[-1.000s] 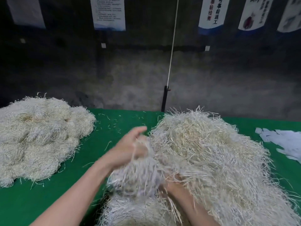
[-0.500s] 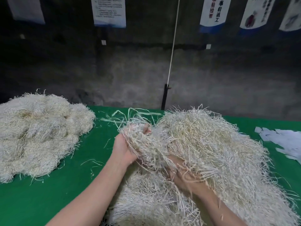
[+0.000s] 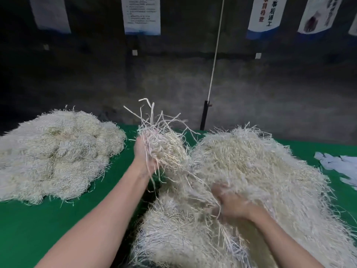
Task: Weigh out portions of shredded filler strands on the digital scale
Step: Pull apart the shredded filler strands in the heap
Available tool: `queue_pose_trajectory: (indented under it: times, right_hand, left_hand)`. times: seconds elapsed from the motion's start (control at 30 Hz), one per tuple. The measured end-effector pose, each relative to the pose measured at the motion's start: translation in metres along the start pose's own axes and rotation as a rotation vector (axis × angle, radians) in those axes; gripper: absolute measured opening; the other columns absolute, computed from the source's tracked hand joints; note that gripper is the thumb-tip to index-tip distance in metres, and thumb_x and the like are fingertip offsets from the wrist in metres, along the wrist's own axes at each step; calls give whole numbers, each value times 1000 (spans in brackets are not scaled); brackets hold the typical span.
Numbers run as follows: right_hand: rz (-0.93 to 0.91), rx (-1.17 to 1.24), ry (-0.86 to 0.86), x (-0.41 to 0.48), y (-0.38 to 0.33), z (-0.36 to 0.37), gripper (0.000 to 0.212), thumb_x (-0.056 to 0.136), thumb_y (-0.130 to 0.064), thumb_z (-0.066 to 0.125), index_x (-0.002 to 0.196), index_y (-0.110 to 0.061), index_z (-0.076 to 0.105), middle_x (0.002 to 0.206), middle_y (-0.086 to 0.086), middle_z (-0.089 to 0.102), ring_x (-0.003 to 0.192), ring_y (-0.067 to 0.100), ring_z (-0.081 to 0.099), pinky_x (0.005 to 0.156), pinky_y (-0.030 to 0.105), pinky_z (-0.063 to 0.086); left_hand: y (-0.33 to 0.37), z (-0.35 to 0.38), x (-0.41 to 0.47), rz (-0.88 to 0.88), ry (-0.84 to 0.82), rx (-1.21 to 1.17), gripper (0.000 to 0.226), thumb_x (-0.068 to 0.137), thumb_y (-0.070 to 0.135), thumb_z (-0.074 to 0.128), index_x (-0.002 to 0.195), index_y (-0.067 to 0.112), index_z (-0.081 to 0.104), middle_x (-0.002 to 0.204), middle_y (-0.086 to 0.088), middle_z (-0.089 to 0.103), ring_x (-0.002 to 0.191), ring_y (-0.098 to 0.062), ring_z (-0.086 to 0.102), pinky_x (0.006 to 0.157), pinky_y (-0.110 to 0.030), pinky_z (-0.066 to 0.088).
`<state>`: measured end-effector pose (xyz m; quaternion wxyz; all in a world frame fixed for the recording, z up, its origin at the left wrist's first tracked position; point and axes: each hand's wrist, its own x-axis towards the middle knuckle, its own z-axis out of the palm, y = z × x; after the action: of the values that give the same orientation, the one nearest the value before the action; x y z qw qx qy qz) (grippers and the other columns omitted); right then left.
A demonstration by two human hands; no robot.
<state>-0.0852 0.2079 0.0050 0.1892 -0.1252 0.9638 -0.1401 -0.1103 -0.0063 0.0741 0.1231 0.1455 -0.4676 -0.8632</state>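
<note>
One tuft of pale shredded filler strands (image 3: 166, 147) is gripped aloft by left hand (image 3: 144, 157) fingers | large strand heap (image 3: 260, 180) on green counter (image 3: 38, 229) is clutched by curled right hand (image 3: 229, 204) fingers

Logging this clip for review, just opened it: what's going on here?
A person works at a green table. The left hand grips a clump of shredded strands, held up beside the large pile. The right hand is dug into that pile lower down, too blurred to judge its grip. A second pile lies to the left. No scale is in view.
</note>
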Motion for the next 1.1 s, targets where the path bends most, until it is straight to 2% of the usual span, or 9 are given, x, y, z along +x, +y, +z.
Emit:
queue_pose_trajectory:
  times: [0.17, 0.27, 0.4, 0.5, 0.63, 0.83, 0.9, 1.0, 1.1]
  right_hand:
    - [-398, 327, 357, -16, -42, -63, 24, 71, -38, 76, 90, -35, 61, 96, -20, 64, 94, 9, 62, 81, 23, 53]
    - [-582, 869, 609, -19, -84, -65, 57, 63, -56, 74, 113, -38, 53, 130, -11, 53, 118, 7, 52, 96, 28, 45]
    - [-491, 1077, 199, -19, -130, -12, 87, 69, -69, 42, 147, -41, 13, 149, -23, 12, 141, 9, 13, 109, 38, 18]
    - [-407, 1485, -48, -25, -133, 45, 52, 70, -73, 40, 112, -51, 60, 117, -14, 65, 107, 5, 62, 79, 37, 42]
    - [-236, 2150, -213, -16, -147, 104, 56, 72, -42, 74, 111, -3, 69, 111, 23, 66, 104, 32, 65, 88, 44, 52]
    - [59, 1956, -23, -17, -149, 113, 51, 74, -13, 67, 120, 7, 54, 115, 27, 59, 85, 32, 62, 71, 36, 53]
    - [202, 1744, 155, -19, -152, 108, 68, 75, -10, 69, 136, 0, 41, 134, 26, 48, 97, 32, 59, 76, 40, 54]
    - [329, 1671, 335, -19, -152, 102, 71, 82, -11, 65, 143, -5, 31, 138, 19, 44, 121, 34, 50, 104, 46, 40]
    - [185, 1961, 257, -28, -153, 88, 23, 91, -17, 54, 91, -3, 72, 89, 16, 69, 74, 26, 67, 89, 49, 50]
  left_hand:
    - [10, -18, -17, 59, -117, 145, 32, 99, 25, 35, 72, 14, 49, 54, 1, 52, 40, -12, 51, 37, -16, 39]
    - [20, -28, -37, 118, -198, 267, 25, 94, 18, 43, 73, 12, 56, 68, -3, 51, 55, -15, 48, 52, -27, 41]
    - [24, -46, -63, 113, -324, 198, 15, 79, 27, 57, 82, 12, 58, 71, 0, 59, 45, -2, 58, 43, -13, 47]
    - [9, -67, -62, 258, -175, 338, 30, 97, 19, 39, 70, 13, 50, 42, 14, 52, 35, -7, 48, 34, -12, 38]
    - [-44, -104, -67, 347, -241, 778, 23, 91, 0, 46, 70, 6, 53, 69, -1, 59, 59, -15, 52, 53, -22, 44]
    - [-76, -151, -86, 358, -492, 1079, 25, 86, 1, 53, 102, 19, 58, 111, 4, 47, 113, -5, 41, 103, -22, 30]
    - [-68, -160, -94, 421, -332, 830, 24, 84, -2, 59, 78, 20, 66, 100, 14, 55, 99, 11, 50, 97, -15, 36]
    - [-56, -167, -93, 497, 63, 551, 10, 83, 12, 67, 73, 16, 66, 95, 3, 64, 96, -12, 59, 95, -41, 45]
    - [-48, -165, -81, 92, -54, 500, 83, 66, 65, 60, 134, 21, 43, 146, -5, 35, 132, -20, 36, 111, -52, 26]
